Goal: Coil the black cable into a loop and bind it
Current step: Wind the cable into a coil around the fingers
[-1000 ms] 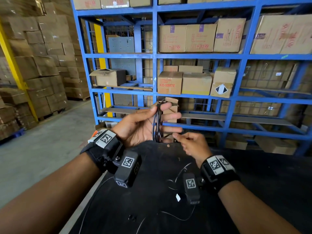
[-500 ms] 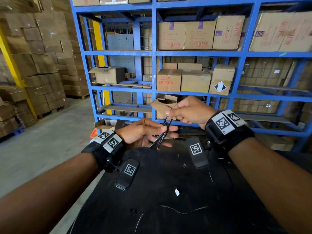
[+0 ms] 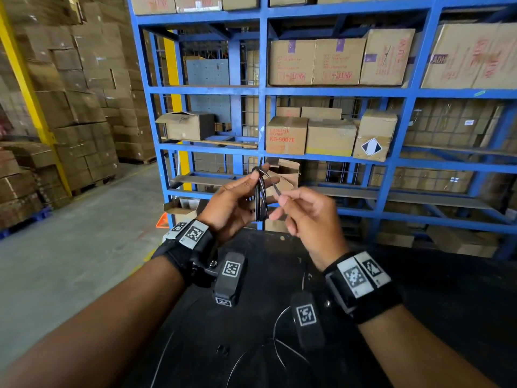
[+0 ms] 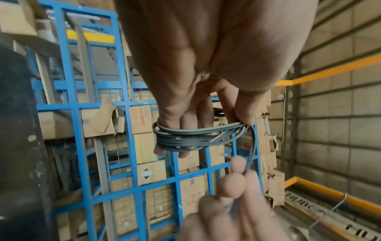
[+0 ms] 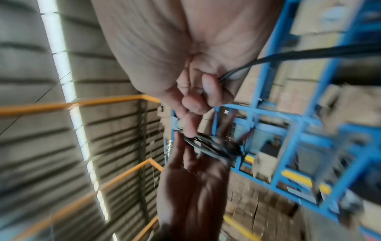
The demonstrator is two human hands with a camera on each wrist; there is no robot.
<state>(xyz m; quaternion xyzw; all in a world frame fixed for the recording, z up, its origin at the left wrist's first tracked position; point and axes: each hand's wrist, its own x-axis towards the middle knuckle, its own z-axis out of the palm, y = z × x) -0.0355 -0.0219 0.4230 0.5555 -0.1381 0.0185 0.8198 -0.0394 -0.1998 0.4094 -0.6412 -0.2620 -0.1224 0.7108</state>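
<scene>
The black cable point(image 3: 260, 197) is wound in several turns into a narrow upright coil above the black table. My left hand point(image 3: 237, 201) holds the coil, thumb on its top, fingers through it; the left wrist view shows the coil point(image 4: 191, 138) round my fingers. My right hand point(image 3: 305, 211) pinches the cable's loose end point(image 3: 275, 189), which runs from the top of the coil down to the right. That end point(image 4: 250, 156) passes between the right fingertips point(image 4: 235, 179). The right wrist view is blurred, with the coil point(image 5: 212, 148) beyond my right fingers point(image 5: 193, 104).
A black table point(image 3: 419, 289) lies below my hands, with thin loose wires point(image 3: 277, 331) on it. A blue steel rack point(image 3: 263, 121) of cardboard boxes stands just behind. Stacked cartons point(image 3: 78, 107) and grey floor point(image 3: 70, 247) are to the left.
The left hand has raised the coil upright again. The right hand came down from above the coil to its right side, drawing the loose end across the coil's top.
</scene>
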